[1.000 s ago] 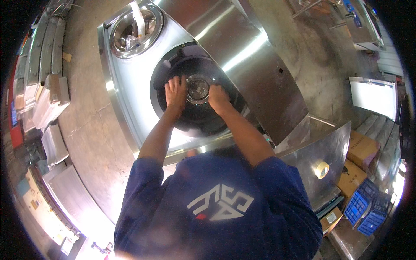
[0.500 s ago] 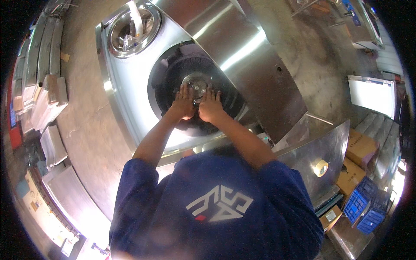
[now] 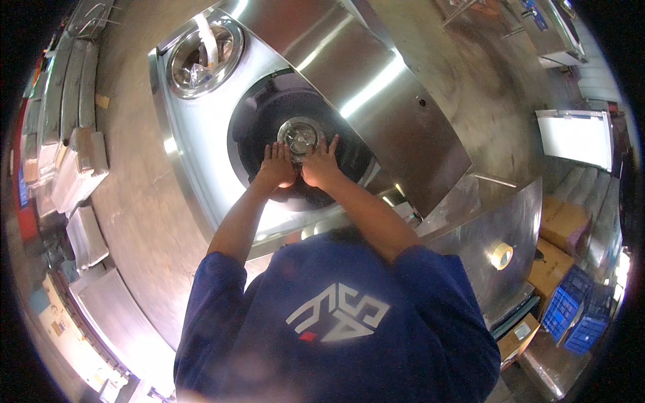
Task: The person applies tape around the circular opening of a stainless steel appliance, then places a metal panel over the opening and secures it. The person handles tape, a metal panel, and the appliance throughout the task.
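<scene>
In the middle of a steel counter unit, a large black round bowl-like recess (image 3: 250, 144) is set into the pale top (image 3: 205, 144). At its centre sits a shiny round metal piece (image 3: 299, 129), apparently a burner head. My left hand (image 3: 276, 168) lies at the near left edge of this piece, fingers stretched out. Close beside it, my right hand (image 3: 320, 166) rests at the near right edge, its fingers spread. Both hands are open, palms down, and appear to touch the piece or the recess around it; the undersides of the fingers are hidden.
A round steel basin (image 3: 176, 74) holds a white tube (image 3: 207, 41) and clear plastic wrapping. A broad steel panel (image 3: 396, 107) overlaps the unit's right side. Right of me, a tape roll (image 3: 501, 256) lies on sheet metal near blue crates (image 3: 563, 305) and cardboard boxes (image 3: 563, 225).
The fingers of my right hand have spread and shifted slightly left over the round piece. My left hand has moved slightly. The whole view has shifted a little.
</scene>
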Demonstrator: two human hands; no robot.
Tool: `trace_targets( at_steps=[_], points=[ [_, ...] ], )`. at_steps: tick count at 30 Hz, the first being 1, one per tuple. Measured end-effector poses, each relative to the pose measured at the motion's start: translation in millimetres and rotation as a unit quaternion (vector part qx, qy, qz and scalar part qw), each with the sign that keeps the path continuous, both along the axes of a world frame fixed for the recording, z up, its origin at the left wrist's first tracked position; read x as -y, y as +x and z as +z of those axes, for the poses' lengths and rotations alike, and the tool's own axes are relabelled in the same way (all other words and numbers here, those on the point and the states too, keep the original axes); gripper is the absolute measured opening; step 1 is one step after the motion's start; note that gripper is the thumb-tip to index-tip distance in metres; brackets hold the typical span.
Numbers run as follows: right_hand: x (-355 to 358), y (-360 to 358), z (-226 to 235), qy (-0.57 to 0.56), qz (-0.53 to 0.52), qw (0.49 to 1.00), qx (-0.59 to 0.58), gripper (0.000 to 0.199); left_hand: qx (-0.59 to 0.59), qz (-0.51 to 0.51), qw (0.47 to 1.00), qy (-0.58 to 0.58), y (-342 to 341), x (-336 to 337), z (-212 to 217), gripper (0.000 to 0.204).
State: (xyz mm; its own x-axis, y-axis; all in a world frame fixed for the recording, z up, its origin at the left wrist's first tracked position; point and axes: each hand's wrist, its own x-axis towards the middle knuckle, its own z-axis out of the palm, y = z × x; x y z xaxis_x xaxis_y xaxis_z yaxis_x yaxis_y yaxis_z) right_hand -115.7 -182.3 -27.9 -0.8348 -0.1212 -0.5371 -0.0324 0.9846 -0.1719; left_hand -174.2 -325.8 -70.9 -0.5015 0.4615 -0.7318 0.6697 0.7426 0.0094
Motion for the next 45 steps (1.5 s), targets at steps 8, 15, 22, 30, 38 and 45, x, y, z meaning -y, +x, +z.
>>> trace_targets(
  at_steps=[8, 15, 22, 30, 38, 45],
  points=[
    [-73.2, 117.2, 139.6, -0.494, -0.195, 0.847, -0.017, 0.06, -0.018, -0.028, 0.996, 0.085, 14.5, -26.4, 18.2, 0.085],
    [-196.9, 367.1, 129.3, -0.365, -0.697, 0.617, -0.032, 0.04, -0.015, -0.056, 0.994, 0.087, 10.7, -33.3, -19.7, 0.091],
    [-180.2, 545.1, -47.9, 0.11, -0.832, 0.538, -0.072, 0.065, -0.034, -0.055, 0.989, 0.133, 11.8, -21.6, -42.4, 0.083],
    [-160.5, 547.0, -123.4, 0.224, -0.7, 0.609, -0.299, 0.063, -0.024, -0.025, 0.974, 0.223, 10.2, -23.3, -5.2, 0.072],
    [-166.2, 428.5, 53.5, -0.099, -0.744, 0.548, -0.369, 0.042, 0.205, 0.369, 0.76, 0.495, 63.1, -33.1, 141.6, 0.059],
    [-150.4, 278.3, 180.1, -0.397, -0.409, 0.767, -0.294, 0.048, 0.532, 0.499, 0.445, 0.519, 124.4, -90.6, 183.6, 0.067]
  ],
)
